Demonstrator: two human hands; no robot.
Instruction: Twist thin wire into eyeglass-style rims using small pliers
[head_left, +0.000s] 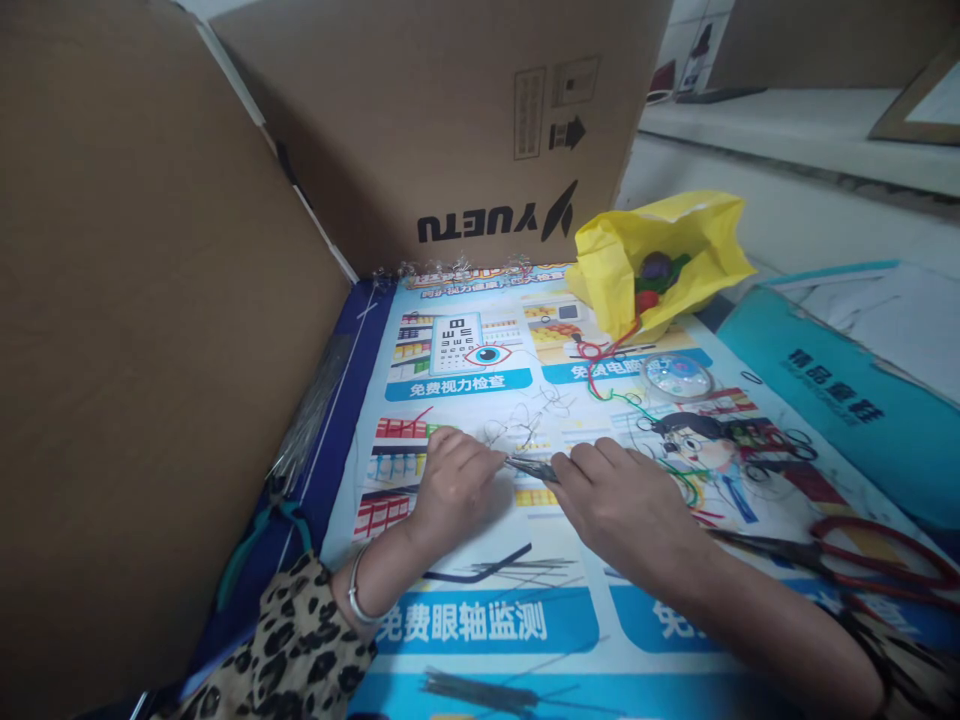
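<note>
Over the middle of the printed poster (570, 560), my right hand (626, 500) is wrapped round a pair of metal pliers (534, 468), whose tips point left. My left hand (459, 480) is pinched right at those tips, on something too small to make out. Thin bent wires (525, 425) rise just behind the pliers' tips. Below the hands, loose straight wires (517, 570) lie on the poster, with a dark bundle of wires (480, 690) nearer the front edge.
Cardboard walls (450, 120) stand at the left and back. A yellow bag (667, 250) holds coloured thread balls. A round clear case (677, 377), red-handled scissors (795, 550) and a teal box (840, 380) are at the right. Teal-handled pliers (262, 530) lie at the left.
</note>
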